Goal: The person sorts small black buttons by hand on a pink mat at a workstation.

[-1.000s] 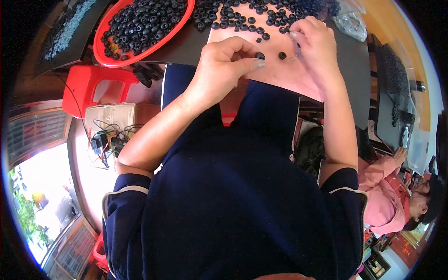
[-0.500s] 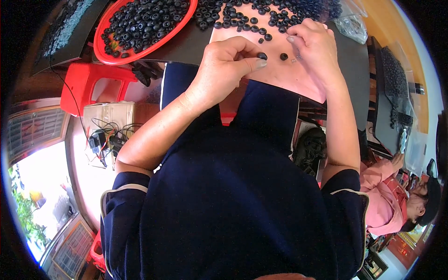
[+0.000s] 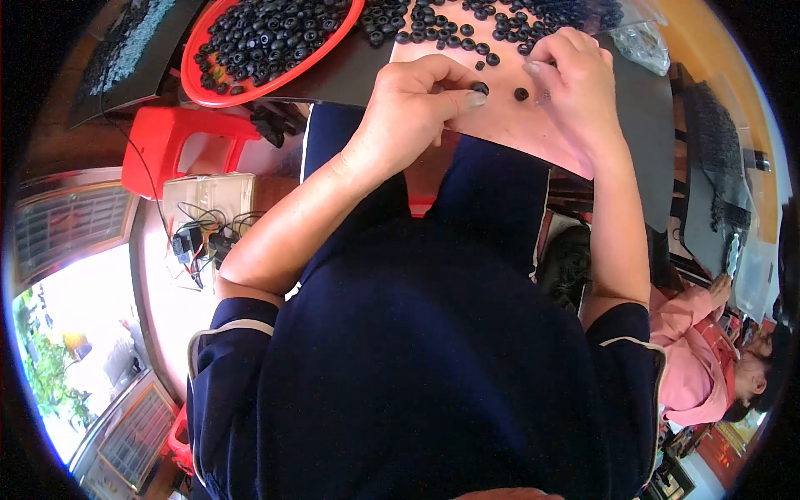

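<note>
Sorting Small Black Rings at the Table Edge

Pressing down on a small black ring (image 3: 480,87), the left hand (image 3: 408,108) lies curled over the pinkish board (image 3: 533,125), its thumb and forefinger drawn together with the ring caught at their tips. The ring sits on the board near its lower edge, just below the scattered rings. A second black ring (image 3: 521,94) lies loose on the board just beside the first, between the two hands and touching neither. The right hand (image 3: 575,83) rests on the board to the right of that ring, its fingers bent and bunched close together; whether they pinch anything cannot be told, as the fingertips hide what is under them.

Above the hands, a loose scatter of black rings (image 3: 450,33) spreads across the board's far side. To the left, a red round tray (image 3: 218,93) holds a heap of the same rings. A red plastic stool (image 3: 179,146) stands below the tray, with a tangle of wires (image 3: 204,237) on the floor near it. Another person in a pink top (image 3: 692,367) sits at the right edge
</note>
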Demonstrator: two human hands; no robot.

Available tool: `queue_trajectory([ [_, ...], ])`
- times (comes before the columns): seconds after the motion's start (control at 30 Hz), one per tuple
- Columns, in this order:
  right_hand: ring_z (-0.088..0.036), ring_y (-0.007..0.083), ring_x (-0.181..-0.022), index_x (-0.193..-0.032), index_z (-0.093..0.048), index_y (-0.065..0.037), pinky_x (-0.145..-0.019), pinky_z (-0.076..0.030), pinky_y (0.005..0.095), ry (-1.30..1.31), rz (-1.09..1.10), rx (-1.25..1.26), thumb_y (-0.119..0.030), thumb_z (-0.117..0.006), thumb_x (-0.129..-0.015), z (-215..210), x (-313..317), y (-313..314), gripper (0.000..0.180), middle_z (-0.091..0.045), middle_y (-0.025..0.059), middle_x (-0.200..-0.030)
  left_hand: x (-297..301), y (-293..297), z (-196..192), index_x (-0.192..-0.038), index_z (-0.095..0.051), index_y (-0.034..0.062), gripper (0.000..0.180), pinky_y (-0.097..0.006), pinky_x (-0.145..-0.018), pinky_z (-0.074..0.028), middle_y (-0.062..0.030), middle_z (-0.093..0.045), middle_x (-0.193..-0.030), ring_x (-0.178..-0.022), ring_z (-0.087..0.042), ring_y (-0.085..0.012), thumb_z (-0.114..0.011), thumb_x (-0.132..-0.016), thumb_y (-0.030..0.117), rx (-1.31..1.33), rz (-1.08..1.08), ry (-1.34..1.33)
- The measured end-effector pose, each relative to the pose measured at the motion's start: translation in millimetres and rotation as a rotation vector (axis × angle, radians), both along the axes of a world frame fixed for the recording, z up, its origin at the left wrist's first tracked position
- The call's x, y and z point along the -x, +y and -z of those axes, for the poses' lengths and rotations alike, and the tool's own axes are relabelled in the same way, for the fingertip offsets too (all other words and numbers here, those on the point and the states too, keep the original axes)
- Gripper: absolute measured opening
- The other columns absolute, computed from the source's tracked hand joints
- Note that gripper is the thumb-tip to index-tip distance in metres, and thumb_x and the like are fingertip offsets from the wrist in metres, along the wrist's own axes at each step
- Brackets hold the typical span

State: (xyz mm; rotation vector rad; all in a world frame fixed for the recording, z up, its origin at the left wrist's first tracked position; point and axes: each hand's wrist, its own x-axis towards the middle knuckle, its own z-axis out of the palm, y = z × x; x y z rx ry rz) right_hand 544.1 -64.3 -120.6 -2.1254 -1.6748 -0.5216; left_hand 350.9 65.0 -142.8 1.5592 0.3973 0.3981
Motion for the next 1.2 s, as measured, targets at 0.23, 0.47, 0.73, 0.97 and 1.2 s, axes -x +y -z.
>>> queue_trajectory([
  [0.23, -0.057, 0.0156, -0.087, -0.088, -0.060, -0.002, -0.081, -0.043, 0.0278, 0.576, -0.289, -0.177, -0.003, -0.067, -0.082, -13.0, 40.4, 0.3, 0.010, -0.060, 0.0022, -0.091, 1.6, -1.9, -6.8, -0.098, -0.069, -0.0018, 0.016, -0.019, -0.045, -0.037, -0.0031, -0.065, -0.075, -0.052, -0.050, -0.0047, -0.070, -0.087, 0.009, 0.014, -0.041, -0.001],
  [0.47, -0.056, 0.0069, -0.079, -0.088, -0.061, -0.001, -0.072, -0.046, 0.0228, 1.015, -0.351, -0.237, -0.003, -0.067, -0.086, 6.0, 50.4, 6.0, 0.007, -0.061, -0.0005, -0.082, 2.3, 0.8, -5.0, -0.092, -0.069, -0.0018, 0.015, -0.020, -0.043, -0.041, -0.0033, -0.062, -0.066, -0.050, -0.054, -0.0064, -0.073, -0.084, 0.011, 0.090, -0.007, -0.073],
  [0.73, -0.057, 0.0060, -0.079, -0.095, -0.066, 0.000, -0.072, -0.046, 0.0216, 1.180, -0.224, -0.262, -0.004, -0.067, -0.087, 4.0, 71.4, 1.2, 0.008, -0.064, -0.0004, -0.085, 7.1, -0.2, -10.3, -0.094, -0.069, -0.0031, 0.015, -0.019, -0.042, -0.035, -0.0050, -0.064, -0.070, -0.048, -0.050, -0.0060, -0.071, -0.085, 0.009, 0.119, -0.020, -0.070],
  [0.97, -0.060, 0.0126, -0.077, -0.095, -0.068, -0.001, -0.072, -0.047, 0.0241, 0.835, -0.372, -0.248, -0.001, -0.069, -0.082, 4.1, 57.3, 0.8, 0.013, -0.062, 0.0035, -0.086, 10.3, 1.9, -13.3, -0.094, -0.067, -0.0039, 0.016, -0.020, -0.041, -0.035, -0.0068, -0.065, -0.070, -0.048, -0.052, -0.0075, -0.069, -0.087, 0.010, 0.203, 0.034, -0.045],
  [1.2, -0.056, 0.0225, -0.101, -0.091, -0.066, -0.010, -0.083, -0.039, 0.0368, -0.214, -0.145, 0.062, -0.010, -0.071, -0.072, -4.5, 42.3, 29.4, 0.020, -0.057, 0.0000, -0.093, 8.8, 12.8, -9.9, -0.093, -0.066, -0.0042, 0.013, -0.022, -0.047, -0.043, -0.0092, -0.067, -0.076, -0.056, -0.060, -0.0118, -0.065, -0.090, 0.009, 0.426, -0.118, -0.195],
])
